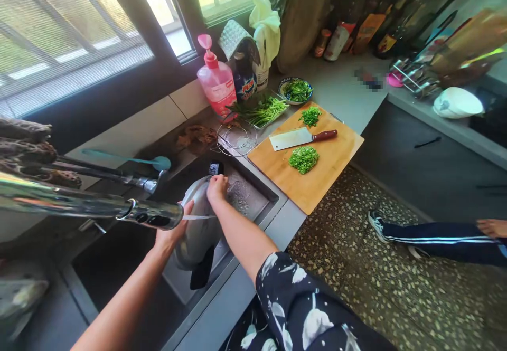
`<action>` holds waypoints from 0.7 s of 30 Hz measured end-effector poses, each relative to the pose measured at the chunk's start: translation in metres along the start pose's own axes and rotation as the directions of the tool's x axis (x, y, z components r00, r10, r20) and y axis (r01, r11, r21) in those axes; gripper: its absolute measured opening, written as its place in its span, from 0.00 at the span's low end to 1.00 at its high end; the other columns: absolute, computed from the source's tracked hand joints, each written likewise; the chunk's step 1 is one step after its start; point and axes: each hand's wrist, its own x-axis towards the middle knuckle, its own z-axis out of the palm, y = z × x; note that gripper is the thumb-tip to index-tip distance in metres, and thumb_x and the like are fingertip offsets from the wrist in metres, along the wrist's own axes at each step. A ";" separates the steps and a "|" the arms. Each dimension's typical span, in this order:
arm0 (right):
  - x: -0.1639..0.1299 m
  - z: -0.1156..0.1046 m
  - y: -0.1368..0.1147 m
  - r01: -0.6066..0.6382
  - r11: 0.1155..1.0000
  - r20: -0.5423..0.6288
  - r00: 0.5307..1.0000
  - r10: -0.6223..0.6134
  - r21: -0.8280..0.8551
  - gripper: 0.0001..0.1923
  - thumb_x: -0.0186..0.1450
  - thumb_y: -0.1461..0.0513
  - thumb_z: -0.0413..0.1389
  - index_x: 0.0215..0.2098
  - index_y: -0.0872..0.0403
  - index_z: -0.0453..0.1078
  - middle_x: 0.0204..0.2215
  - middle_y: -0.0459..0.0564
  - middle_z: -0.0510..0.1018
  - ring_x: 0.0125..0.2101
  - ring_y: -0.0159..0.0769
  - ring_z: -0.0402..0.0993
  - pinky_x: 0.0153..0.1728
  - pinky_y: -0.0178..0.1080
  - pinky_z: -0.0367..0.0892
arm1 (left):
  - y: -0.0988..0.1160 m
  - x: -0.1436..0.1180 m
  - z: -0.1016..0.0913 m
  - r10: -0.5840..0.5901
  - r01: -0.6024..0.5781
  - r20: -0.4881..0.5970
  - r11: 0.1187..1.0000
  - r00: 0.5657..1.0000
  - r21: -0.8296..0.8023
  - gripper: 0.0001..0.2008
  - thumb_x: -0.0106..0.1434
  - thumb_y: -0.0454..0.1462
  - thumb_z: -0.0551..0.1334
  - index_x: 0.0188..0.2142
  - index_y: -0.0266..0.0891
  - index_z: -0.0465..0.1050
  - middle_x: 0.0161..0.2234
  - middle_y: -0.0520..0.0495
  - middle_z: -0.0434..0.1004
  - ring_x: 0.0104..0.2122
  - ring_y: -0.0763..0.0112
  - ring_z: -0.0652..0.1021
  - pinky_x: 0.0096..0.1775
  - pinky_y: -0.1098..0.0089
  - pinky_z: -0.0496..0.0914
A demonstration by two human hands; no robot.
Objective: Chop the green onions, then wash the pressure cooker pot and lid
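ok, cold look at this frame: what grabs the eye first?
Both hands are on a metal pan tilted over the sink under the chrome faucet: the left hand at its near edge, the right hand at its far rim. To the right, a wooden cutting board carries a cleaver between two piles of chopped greens. A pink pump bottle stands by the window.
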 end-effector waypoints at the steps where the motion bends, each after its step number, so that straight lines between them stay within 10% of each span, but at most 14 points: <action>1: 0.001 -0.002 0.002 -0.058 0.998 -0.015 0.998 0.058 -0.010 0.06 0.62 0.68 0.49 0.34 0.57 0.68 0.39 0.58 0.71 0.42 0.44 0.67 0.43 0.43 0.62 | 0.002 -0.002 0.001 0.001 -0.001 -0.010 1.000 1.000 0.001 0.25 0.56 0.56 0.55 0.36 0.38 0.71 0.30 0.46 0.76 0.35 0.58 0.76 0.42 0.62 0.68; 4: -0.016 -0.005 0.011 -0.112 0.994 -0.102 0.988 0.112 -0.002 0.07 0.60 0.70 0.50 0.35 0.57 0.67 0.37 0.59 0.71 0.41 0.44 0.68 0.41 0.43 0.63 | 0.009 -0.004 0.002 -0.002 0.002 0.041 1.000 0.999 -0.003 0.25 0.56 0.57 0.53 0.34 0.38 0.72 0.27 0.47 0.75 0.32 0.59 0.75 0.40 0.63 0.69; 8: -0.023 -0.006 0.018 0.116 0.992 -0.115 0.987 -0.110 0.047 0.08 0.58 0.69 0.51 0.35 0.54 0.66 0.38 0.56 0.71 0.42 0.41 0.68 0.43 0.41 0.64 | 0.016 0.000 0.004 -0.033 0.032 0.125 0.999 0.992 0.010 0.26 0.55 0.58 0.54 0.36 0.39 0.72 0.23 0.48 0.74 0.27 0.60 0.75 0.32 0.65 0.69; 13: -0.010 -0.012 0.018 -0.103 0.995 -0.161 0.982 0.102 0.005 0.06 0.58 0.71 0.48 0.31 0.57 0.64 0.34 0.58 0.71 0.38 0.43 0.69 0.39 0.43 0.65 | 0.020 -0.003 0.004 -0.045 0.044 0.077 0.999 0.996 0.016 0.23 0.54 0.57 0.54 0.33 0.40 0.72 0.24 0.48 0.74 0.28 0.61 0.75 0.32 0.67 0.68; 17: -0.011 -0.012 0.012 0.076 0.997 -0.154 0.986 -0.071 0.029 0.08 0.58 0.69 0.50 0.35 0.55 0.65 0.37 0.55 0.71 0.42 0.41 0.68 0.42 0.41 0.64 | 0.024 -0.007 0.004 -0.037 0.030 0.130 0.998 0.991 0.054 0.24 0.56 0.56 0.53 0.34 0.39 0.71 0.24 0.48 0.73 0.28 0.61 0.75 0.31 0.67 0.67; 21: -0.011 -0.014 0.021 -0.158 0.987 -0.164 0.973 0.161 0.034 0.06 0.57 0.69 0.48 0.31 0.55 0.64 0.33 0.57 0.72 0.38 0.43 0.69 0.39 0.42 0.65 | 0.033 -0.010 0.007 -0.035 0.030 0.105 0.998 0.994 0.052 0.23 0.56 0.54 0.53 0.34 0.38 0.71 0.25 0.47 0.74 0.29 0.60 0.75 0.32 0.67 0.67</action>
